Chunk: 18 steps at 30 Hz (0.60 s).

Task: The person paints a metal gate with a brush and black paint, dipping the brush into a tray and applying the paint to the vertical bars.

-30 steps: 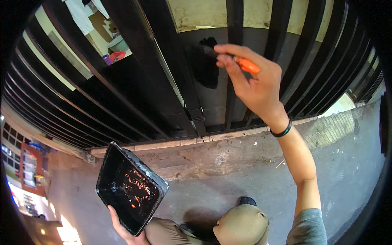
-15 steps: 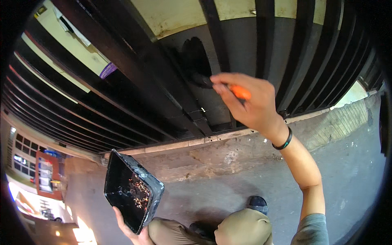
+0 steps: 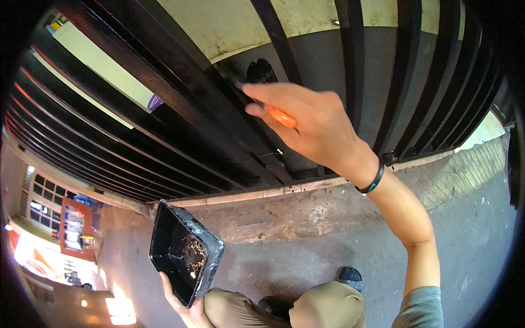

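Note:
My right hand (image 3: 314, 120) is closed around the orange handle of a paintbrush (image 3: 281, 116). Its bristle end is mostly hidden by my fingers, near a dark upright of the black barred gate (image 3: 213, 115). Behind the bars, a grey panel (image 3: 320, 60) carries a patch of wet-looking black paint (image 3: 260, 71) just past my fingertips. My left hand (image 3: 180, 306) grips the lower edge of a black plastic tub (image 3: 212, 254), which is tilted with its opening toward the left. Dark paint coats its inside, and light glints there.
A low concrete ledge (image 3: 257, 218) runs under the gate, above the grey floor (image 3: 437, 262). My knees (image 3: 325, 306) and a dark sandal (image 3: 350, 277) are below. A reddish-brown shelf (image 3: 76, 229) and a paned window (image 3: 46, 199) stand far left. A purple item (image 3: 155, 102) shows through the bars.
My right hand has moved left and slightly up with the paintbrush, from the grey panel toward the gate's upright. The tub in my left hand appears slightly farther right.

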### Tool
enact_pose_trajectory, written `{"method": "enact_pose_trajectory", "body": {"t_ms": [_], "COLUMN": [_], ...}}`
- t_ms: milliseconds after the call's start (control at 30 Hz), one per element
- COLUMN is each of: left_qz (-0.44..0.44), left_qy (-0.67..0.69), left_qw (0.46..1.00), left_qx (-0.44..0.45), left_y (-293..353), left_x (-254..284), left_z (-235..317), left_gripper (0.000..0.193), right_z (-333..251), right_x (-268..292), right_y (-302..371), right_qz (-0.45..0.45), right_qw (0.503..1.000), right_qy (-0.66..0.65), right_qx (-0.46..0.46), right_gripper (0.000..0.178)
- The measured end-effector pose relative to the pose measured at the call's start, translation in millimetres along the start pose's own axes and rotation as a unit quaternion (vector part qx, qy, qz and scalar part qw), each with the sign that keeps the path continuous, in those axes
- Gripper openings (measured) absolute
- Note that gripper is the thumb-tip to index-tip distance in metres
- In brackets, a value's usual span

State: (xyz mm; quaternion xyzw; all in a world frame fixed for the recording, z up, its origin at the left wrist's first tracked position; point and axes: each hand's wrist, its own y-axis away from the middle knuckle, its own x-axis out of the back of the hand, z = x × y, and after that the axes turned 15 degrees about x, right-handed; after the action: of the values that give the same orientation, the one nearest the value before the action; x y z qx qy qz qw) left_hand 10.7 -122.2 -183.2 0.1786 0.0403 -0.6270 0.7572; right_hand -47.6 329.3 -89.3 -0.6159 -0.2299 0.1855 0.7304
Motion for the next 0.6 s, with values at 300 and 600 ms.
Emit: {"method": "enact_pose_trajectory", "body": {"t_ms": [300,600], "left_qz": [0.01,-0.003], "left_qy": [0.007,0.042], "left_qw": [1.0,0.999], "left_qx": [-0.012,0.016], "left_y": [12.6,11.2], "left_x": [-24.0,-21.7], "left_z": [2.1,5.4], "left_gripper": [0.069,0.064], "right_z": [-20.9,8.8], "right_x": [29.0,11.1], "right_y": [44.3,-37.8], "right_qz": [-0.102,-0.02], "right_qw": [0.987,0.989], "right_qy": [-0.049,-0.076], "right_qx": [-0.116,-0.123], "right_gripper": [0.02,0.018]}}
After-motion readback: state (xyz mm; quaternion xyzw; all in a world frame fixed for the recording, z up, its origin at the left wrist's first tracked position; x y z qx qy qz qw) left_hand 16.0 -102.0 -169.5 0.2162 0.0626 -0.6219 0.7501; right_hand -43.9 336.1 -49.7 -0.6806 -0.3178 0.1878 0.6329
